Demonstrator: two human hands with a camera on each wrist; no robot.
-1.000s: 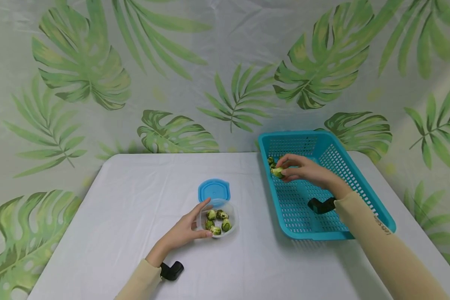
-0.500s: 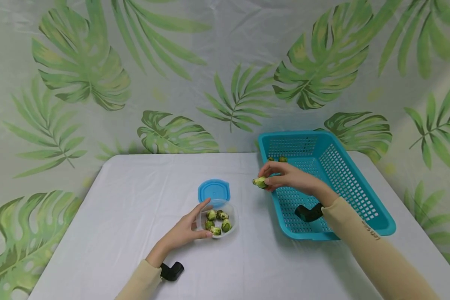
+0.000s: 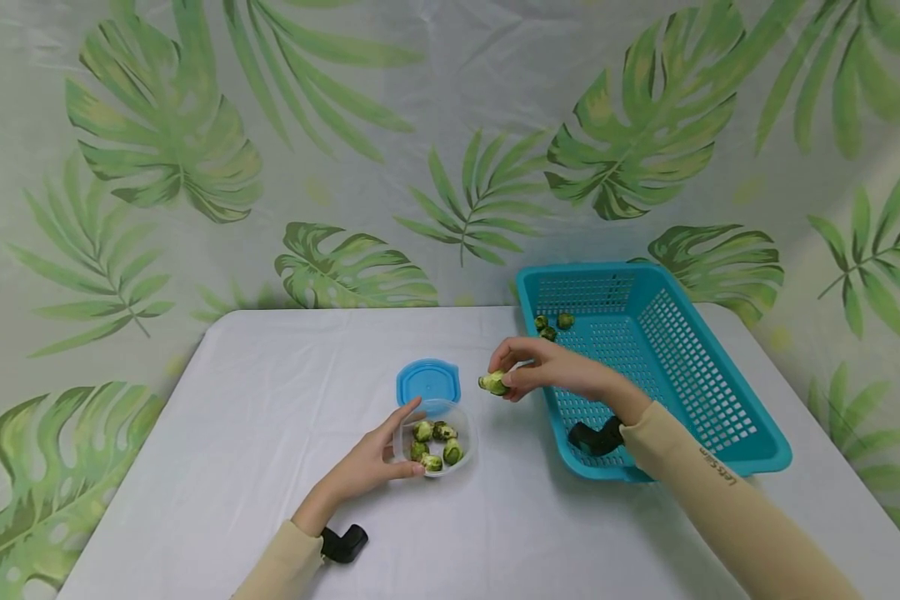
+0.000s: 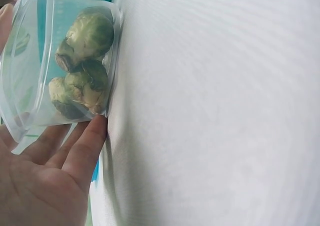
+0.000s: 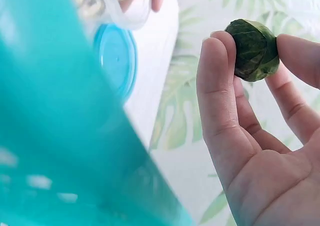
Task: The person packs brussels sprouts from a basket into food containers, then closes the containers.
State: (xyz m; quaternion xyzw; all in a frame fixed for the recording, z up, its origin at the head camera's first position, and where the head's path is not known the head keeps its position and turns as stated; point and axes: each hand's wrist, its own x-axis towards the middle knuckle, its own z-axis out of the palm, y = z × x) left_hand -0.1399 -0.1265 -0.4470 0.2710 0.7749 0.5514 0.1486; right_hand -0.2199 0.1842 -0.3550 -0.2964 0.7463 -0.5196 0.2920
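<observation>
A Brussels sprout (image 3: 493,382) is pinched between the thumb and fingertips of my right hand (image 3: 551,369), above the table between the teal basket and the small container. The right wrist view shows that green sprout (image 5: 252,51) up close. My left hand (image 3: 371,457) holds the clear plastic container (image 3: 471,437) from its left side, thumb at the near side and fingers around the far side. Several sprouts (image 3: 452,451) lie inside the container. In the left wrist view, fingers (image 4: 82,153) touch the container's wall low down, close to the white cloth.
A blue lid (image 3: 428,381) lies on the white-covered table (image 3: 292,375) just behind the container. At the right stands the teal perforated basket (image 3: 720,375), with a few sprouts (image 3: 565,321) in its far left corner. A leaf-patterned sheet (image 3: 465,192) hangs behind.
My right hand has carried the sprout out of the basket, leftward over its rim and toward the container. The left hand and container have stayed in place.
</observation>
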